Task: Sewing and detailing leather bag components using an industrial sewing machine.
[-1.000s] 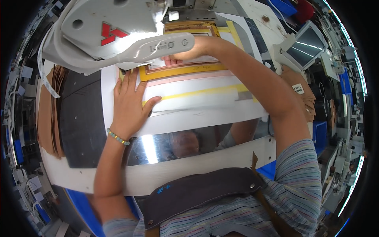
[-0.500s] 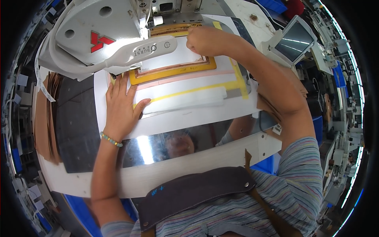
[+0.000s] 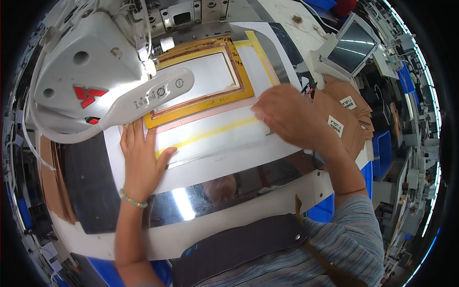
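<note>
My left hand (image 3: 142, 160) lies flat with its fingers apart on a white sheet (image 3: 200, 174), its fingertips by the lower left corner of a yellow rectangular frame (image 3: 210, 101). Inside that frame sits a thinner brown border (image 3: 242, 87) around a white panel. My right hand (image 3: 284, 115) is over the right part of the white sheet, apart from the frame. Its fingers are curled together and slightly blurred; what they hold, if anything, is hidden. Yellow tape strips (image 3: 216, 128) run along the sheet below the frame.
A white sewing machine head (image 3: 86, 62) and a pale lamp arm (image 3: 153, 95) overhang the frame's left side. Brown pieces with white labels (image 3: 351, 122) are stacked at right, below a small screen (image 3: 354, 45). More brown pieces (image 3: 56, 177) stand at far left.
My right hand has moved from the frame's upper right corner down and toward me, over the white sheet. My left hand stays flat beside the frame. The whole view has shifted somewhat.
</note>
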A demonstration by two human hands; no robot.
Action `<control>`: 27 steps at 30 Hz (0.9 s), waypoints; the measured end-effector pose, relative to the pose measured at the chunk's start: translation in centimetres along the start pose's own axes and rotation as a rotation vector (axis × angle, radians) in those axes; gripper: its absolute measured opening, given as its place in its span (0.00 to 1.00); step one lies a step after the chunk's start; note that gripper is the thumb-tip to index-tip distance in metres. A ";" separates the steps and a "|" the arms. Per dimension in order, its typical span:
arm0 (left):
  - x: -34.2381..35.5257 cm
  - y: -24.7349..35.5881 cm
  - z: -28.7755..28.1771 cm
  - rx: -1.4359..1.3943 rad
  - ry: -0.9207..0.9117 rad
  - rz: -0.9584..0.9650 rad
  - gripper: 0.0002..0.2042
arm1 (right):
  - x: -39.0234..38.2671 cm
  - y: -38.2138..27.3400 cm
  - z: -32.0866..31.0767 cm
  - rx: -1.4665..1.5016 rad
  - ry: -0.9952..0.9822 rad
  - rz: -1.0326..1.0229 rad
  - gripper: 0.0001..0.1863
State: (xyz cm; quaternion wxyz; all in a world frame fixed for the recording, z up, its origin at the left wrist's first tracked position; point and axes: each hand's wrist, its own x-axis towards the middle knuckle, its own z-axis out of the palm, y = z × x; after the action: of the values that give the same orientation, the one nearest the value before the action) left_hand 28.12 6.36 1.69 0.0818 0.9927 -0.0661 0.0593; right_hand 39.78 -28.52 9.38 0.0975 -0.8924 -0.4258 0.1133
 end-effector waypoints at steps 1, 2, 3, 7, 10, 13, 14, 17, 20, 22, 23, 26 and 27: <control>0.0 0.2 0.0 -0.001 -0.012 -0.010 0.38 | -1.0 -0.6 0.8 0.098 -0.036 -0.022 0.27; 0.1 0.3 -0.1 0.017 -0.021 0.000 0.39 | -1.4 -1.2 1.9 0.073 0.037 -0.028 0.28; 0.0 0.3 -0.2 0.014 -0.057 -0.021 0.39 | -1.3 -1.8 3.3 0.037 0.129 -0.065 0.29; 0.0 0.2 -0.6 0.037 -0.093 -0.027 0.38 | -1.2 -2.3 5.7 0.082 0.299 -0.081 0.32; -0.1 0.1 -0.5 0.040 -0.074 -0.018 0.39 | -0.7 -1.8 4.6 0.084 0.324 -0.045 0.30; -0.3 0.0 -0.4 0.039 -0.091 -0.029 0.38 | 1.5 -0.9 3.2 0.000 0.445 -0.089 0.23; -0.3 -0.1 -0.4 0.040 -0.103 -0.030 0.38 | 2.6 -0.6 2.9 0.013 0.476 -0.110 0.18; -0.1 0.0 -0.5 0.030 -0.050 0.002 0.38 | 5.9 0.9 2.3 0.112 0.432 -0.184 0.15; 0.0 0.1 -0.4 0.050 -0.069 -0.019 0.38 | 8.6 1.4 2.5 0.187 0.293 -0.222 0.10; 0.0 0.2 -0.3 0.041 -0.046 -0.001 0.38 | 9.8 1.5 2.6 0.128 0.207 -0.194 0.08; -0.1 0.1 -0.2 0.044 -0.050 -0.007 0.38 | 10.3 1.4 2.7 0.093 0.156 -0.179 0.09; -0.2 -0.1 -0.1 0.019 -0.023 0.009 0.39 | 10.4 1.2 3.1 0.026 0.123 -0.174 0.07; -0.3 -0.2 -0.2 0.024 -0.022 0.008 0.40 | 10.4 1.1 3.2 -0.007 0.149 -0.177 0.07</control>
State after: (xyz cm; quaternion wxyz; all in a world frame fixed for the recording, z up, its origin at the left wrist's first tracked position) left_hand 27.88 6.64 1.78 0.0691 0.9939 -0.0701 0.0497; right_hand 46.03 -20.82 4.79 0.1353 -0.8575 -0.4950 0.0361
